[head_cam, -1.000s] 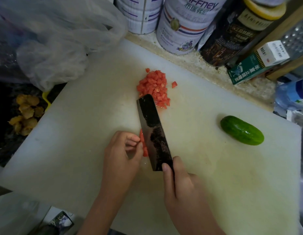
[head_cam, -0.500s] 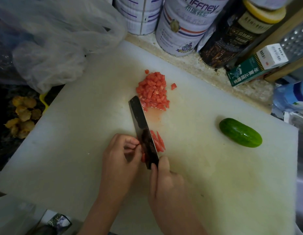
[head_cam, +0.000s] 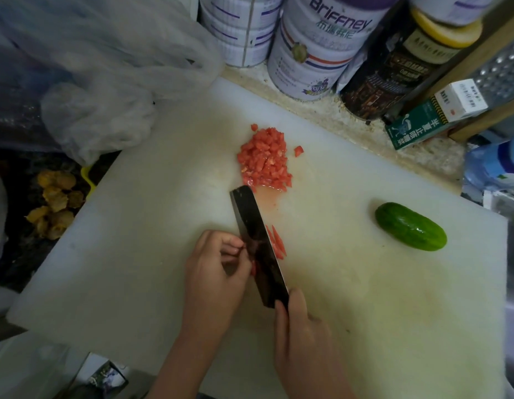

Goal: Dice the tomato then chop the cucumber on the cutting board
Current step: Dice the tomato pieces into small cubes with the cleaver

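The right hand (head_cam: 302, 341) has its grip clenched on the dark broad-bladed knife (head_cam: 255, 243), and the left hand (head_cam: 212, 272) pinches the last red tomato piece (head_cam: 253, 269) against the blade, mid-way along the white plastic cutting board (head_cam: 135, 254). It is best to keep fingertips tucked, the blade upright and the cuts thin. The whole green cucumber (head_cam: 410, 226) lies near the board's right edge, long axis parallel to the far edge

Two bare hands on bare forearms, lower middle of the frame.
The left hand (head_cam: 212, 272) and the right hand (head_cam: 304, 341) are uncovered from fingertips to wrist; the left forearm (head_cam: 183, 361) and right forearm (head_cam: 330, 384) run bare to the bottom edge; short fingernails show on both.
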The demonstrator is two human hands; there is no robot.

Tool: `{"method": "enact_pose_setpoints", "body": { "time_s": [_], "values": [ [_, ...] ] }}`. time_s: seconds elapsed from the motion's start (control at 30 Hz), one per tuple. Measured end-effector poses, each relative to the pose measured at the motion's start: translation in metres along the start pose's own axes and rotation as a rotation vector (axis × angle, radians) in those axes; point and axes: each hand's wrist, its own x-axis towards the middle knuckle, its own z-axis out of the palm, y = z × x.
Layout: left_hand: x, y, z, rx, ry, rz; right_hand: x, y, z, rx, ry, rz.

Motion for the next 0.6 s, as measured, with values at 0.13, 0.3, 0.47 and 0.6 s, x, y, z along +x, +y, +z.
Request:
{"method": "enact_pose_setpoints", "body": {
  "time_s": [0.13,0.3,0.47,0.6],
  "values": [
    [-0.001,0.000,-0.001,0.012,-0.010,0.010,0.022,-0.006,-0.002,-0.018,0.027,-0.063],
    [0.000,0.000,-0.001,0.034,-0.001,0.014,0.053,-0.018,-0.008,0.031,0.147,-0.137],
    [-0.001,-0.001,0.000,0.042,0.027,0.010,0.040,-0.005,-0.015,0.112,0.042,-0.100],
    [-0.003,-0.003,0.003,0.031,0.058,0.016,0.033,0.004,-0.035,0.127,0.085,-0.134]
  ]
}}
